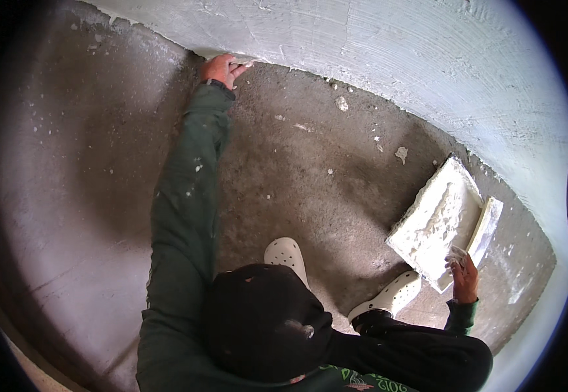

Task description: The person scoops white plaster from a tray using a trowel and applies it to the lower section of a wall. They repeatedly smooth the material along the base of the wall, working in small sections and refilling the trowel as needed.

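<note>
White plaster covers the wall (pixel 428 59) that curves across the top of the head view, and it meets a rough grey concrete floor (pixel 297 189) speckled with dropped bits. The person in a dark green top crouches over this floor, a black cap in the lower middle, two white clogs (pixel 288 253) beneath.

Left hand (pixel 221 69) is stretched far out to the foot of the wall, fingers pressed against the bottom edge of the plaster where it joins the floor; whether it pinches anything I cannot tell, as the fingertips are pale with plaster.

Right hand (pixel 464 273) is low on the right, fingers curled around a lump of white plaster, touching the near corner of a flat board (pixel 437 222) heaped with the same stuff. The board lies on the floor near the wall. Just beside the board's right edge lies a narrow white trowel (pixel 486 228).
</note>
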Action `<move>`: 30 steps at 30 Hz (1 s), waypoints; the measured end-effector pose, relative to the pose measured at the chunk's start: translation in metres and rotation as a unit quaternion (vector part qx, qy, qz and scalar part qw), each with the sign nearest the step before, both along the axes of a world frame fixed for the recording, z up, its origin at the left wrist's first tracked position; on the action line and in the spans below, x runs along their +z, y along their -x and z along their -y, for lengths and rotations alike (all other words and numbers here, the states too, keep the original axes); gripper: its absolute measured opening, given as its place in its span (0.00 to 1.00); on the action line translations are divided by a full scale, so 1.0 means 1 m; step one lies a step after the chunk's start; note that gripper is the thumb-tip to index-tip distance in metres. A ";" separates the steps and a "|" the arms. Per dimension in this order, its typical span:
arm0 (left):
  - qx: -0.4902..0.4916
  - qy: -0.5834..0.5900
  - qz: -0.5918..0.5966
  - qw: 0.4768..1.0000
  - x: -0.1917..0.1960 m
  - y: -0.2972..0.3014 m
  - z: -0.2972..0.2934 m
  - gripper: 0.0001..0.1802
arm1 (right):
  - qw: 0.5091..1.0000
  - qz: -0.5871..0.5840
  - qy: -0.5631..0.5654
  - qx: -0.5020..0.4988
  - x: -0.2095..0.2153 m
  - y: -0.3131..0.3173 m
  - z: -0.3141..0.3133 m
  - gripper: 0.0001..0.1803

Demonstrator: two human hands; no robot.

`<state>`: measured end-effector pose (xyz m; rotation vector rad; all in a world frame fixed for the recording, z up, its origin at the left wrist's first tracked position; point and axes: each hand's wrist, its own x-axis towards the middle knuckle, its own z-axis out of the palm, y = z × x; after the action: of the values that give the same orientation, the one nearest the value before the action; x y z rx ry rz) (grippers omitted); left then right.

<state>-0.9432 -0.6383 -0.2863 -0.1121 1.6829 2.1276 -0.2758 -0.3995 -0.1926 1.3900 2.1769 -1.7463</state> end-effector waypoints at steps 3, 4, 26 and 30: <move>-0.035 -0.026 0.003 0.999 0.026 -0.027 0.009 0.16 | 1.000 0.004 0.001 -0.011 -0.004 -0.009 -0.001 0.18; -0.038 -0.041 0.005 0.998 0.035 -0.040 0.012 0.15 | 1.000 0.006 0.000 -0.013 -0.003 -0.010 -0.001 0.18; 0.030 -0.001 0.072 0.997 -0.012 -0.090 -0.042 0.14 | 0.998 0.059 -0.007 0.018 -0.005 -0.004 0.002 0.19; 0.016 0.003 0.068 0.998 -0.012 -0.085 -0.045 0.17 | 0.998 0.051 -0.012 0.023 -0.006 -0.005 0.003 0.19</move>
<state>-0.8582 -0.5937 -0.2983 -0.2800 1.6194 2.0882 -0.2706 -0.4023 -0.1982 1.3894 2.1666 -1.6015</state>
